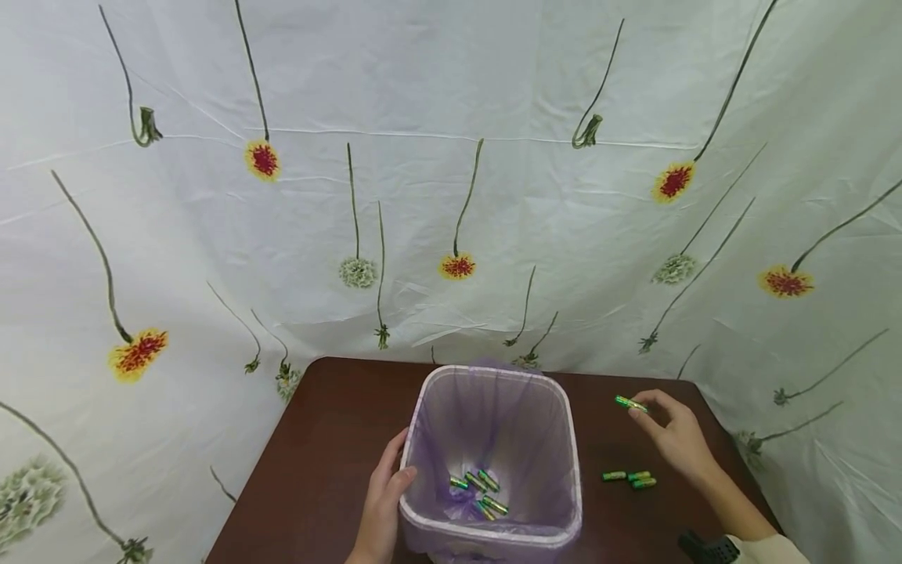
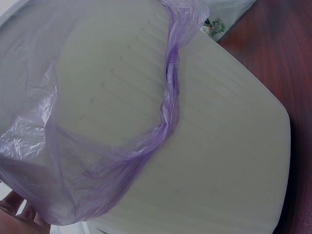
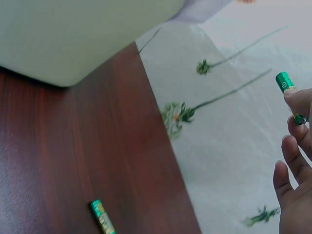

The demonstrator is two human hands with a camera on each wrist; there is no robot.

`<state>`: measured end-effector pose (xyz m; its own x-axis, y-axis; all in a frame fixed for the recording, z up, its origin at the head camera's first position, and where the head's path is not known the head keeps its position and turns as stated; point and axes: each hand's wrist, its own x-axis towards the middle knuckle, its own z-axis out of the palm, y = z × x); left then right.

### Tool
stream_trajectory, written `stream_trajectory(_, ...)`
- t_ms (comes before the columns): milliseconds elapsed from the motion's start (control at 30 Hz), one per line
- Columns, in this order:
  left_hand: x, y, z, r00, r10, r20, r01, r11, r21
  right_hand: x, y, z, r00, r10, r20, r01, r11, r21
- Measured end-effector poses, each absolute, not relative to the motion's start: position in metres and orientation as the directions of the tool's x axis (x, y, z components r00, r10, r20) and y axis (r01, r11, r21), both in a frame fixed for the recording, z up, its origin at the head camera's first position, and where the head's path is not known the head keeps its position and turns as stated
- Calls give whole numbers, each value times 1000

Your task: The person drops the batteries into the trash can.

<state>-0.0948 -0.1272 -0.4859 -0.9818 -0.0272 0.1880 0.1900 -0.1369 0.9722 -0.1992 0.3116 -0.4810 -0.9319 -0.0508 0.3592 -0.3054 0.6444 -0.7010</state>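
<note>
White, rounded-square plastic bin [image 1: 493, 537], shown by the head camera on a dark reddish-brown, wood-grained table [image 1: 338, 423]. Translucent purple plastic liner [image 1: 524, 446] covers its inner walls and folds over the rim, presumably to keep the mouth open. At least five small green-and-gold cylindrical batteries [image 1: 496, 505] lie at the bottom; overlap prevents an exact count. The left hand [image 1: 384, 501] grips the left rim, thumb over the edge, probably to steady the bin. The right hand [image 1: 680, 439], at the far right, pinches one green-and-gold cylindrical battery [image 1: 629, 403], well apart from the bin. Three loose batteries [image 1: 615, 475] lie nearer on the table, apparently grouped for easy reach. White flower-printed cloth [image 1: 423, 196] hangs at the far side. Dark wristband [image 1: 708, 548] and pale sleeve [image 1: 764, 552] are cut off at the near edge.

Left wrist view: the liner, gathered into a twisted strand, crosses the bin's pale outer wall; the twist seems to take up surplus film. Only part of the left hand's fingers shows, at the left.

Right wrist view: the thumb hides the middle of the pinched battery, its ends exposed; the remaining fingers are spread loosely. One loose battery is cut off by the frame.
</note>
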Motion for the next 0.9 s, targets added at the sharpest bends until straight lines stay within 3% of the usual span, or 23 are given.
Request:
stream_trajectory(367, -96, -127, -484, -981, -28, 194, 196, -120, 973, -205, 277, -448, -898, -122, 424, -399, 631, -665)
stream_trajectory(900, -97, -128, -486, -987, -37, 159, 162, -125, 979, -216, 227, -396, -826, -327, 459, -561, 540, -627)
